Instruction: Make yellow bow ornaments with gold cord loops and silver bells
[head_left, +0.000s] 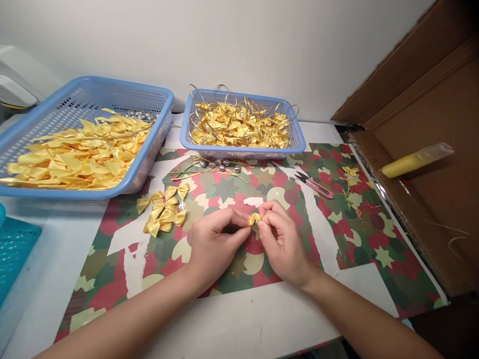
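Observation:
My left hand (pixel 215 242) and my right hand (pixel 282 239) meet over the patterned mat (pixel 337 234), both pinched on a small yellow ribbon bow (pixel 255 218) held between the fingertips. A small pile of finished yellow bows (pixel 163 209) lies on the mat just left of my left hand. Silver beads (pixel 219 163) and gold wire pieces (pixel 204 173) lie ahead, near the baskets.
A large blue basket (pixel 147 164) of yellow ribbon strips sits far left. A smaller blue basket (pixel 243 149) holds bows with gold loops. Pink-handled snips (pixel 314 185) lie to the right. A cardboard box (pixel 430 164) with a yellow tube (pixel 415 160) stands at right; a teal basket (pixel 15 247) is at left edge.

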Tool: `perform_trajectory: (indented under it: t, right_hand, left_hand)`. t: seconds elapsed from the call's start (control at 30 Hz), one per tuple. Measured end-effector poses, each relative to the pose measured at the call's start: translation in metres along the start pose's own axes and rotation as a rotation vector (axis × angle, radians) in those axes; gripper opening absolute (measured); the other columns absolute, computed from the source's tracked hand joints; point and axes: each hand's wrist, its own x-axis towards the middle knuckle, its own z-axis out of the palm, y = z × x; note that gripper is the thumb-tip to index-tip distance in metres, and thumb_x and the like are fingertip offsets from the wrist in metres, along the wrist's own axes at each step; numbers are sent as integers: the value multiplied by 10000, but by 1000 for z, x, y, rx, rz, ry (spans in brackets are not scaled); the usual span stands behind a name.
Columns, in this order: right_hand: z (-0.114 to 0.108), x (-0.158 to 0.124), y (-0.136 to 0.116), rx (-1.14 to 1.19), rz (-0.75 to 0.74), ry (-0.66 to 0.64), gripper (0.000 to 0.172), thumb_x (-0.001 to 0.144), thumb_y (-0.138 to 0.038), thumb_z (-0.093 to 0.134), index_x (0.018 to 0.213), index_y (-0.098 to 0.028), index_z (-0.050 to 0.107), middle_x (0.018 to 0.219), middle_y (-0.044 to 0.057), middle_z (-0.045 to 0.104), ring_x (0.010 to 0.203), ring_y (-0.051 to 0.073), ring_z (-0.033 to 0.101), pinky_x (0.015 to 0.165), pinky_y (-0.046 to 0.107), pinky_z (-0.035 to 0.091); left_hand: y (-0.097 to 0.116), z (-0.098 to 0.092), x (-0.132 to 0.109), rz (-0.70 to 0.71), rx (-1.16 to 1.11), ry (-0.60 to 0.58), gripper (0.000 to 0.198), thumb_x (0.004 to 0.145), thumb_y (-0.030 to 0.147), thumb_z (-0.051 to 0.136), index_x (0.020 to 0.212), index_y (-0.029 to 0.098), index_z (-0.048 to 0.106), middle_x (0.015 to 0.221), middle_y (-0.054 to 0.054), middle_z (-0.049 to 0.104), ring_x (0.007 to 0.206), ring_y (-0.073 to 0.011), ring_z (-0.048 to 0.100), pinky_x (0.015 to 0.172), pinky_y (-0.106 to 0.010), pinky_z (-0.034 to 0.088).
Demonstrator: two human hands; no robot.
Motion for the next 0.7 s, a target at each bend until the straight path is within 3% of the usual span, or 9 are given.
perform_trajectory:
  t: [0.13,0.2,0.3,0.4,0.7]
  right_hand:
    - [-1,1,-2,-151,-40,76,249,924,-158,448,676,-180,442,835,35,464,740,125,481,618,241,390]
    - [-2,1,-2,-194,-27,77,259,936,-173,459,677,-182,454,747,11,459,674,114,456,589,233,365]
    - [-3,1,-2,-168,32,25,270,953,-190,455,684,-191,437,593,-41,381,543,90,360,513,219,293]
    - [-3,0,-1,-136,72,-9,247,962,-204,444,714,-195,445,562,-59,346,497,79,316,479,213,254]
    - [-3,-3,-4,-139,62,-99,166,970,-151,354,838,-208,436,612,-57,387,511,94,347,486,216,261]
  left_hand:
    - [-1,0,2,-37,-58,40,160,712,64,704,633,189,643,679,29,727,646,-103,693,607,-168,572]
    - [-2,-1,3,-25,-80,55,157,717,67,706,643,190,643,698,23,728,687,-112,703,627,-174,580]
    - [-3,-1,3,6,-97,61,154,721,59,702,663,194,656,728,14,737,743,-126,712,662,-192,588]
    - [-4,-1,3,15,-96,56,146,730,58,697,689,197,678,753,5,747,762,-135,716,692,-217,596]
    - [-4,-3,3,18,-52,60,147,738,60,676,675,192,681,746,-7,754,742,-146,721,682,-242,593]
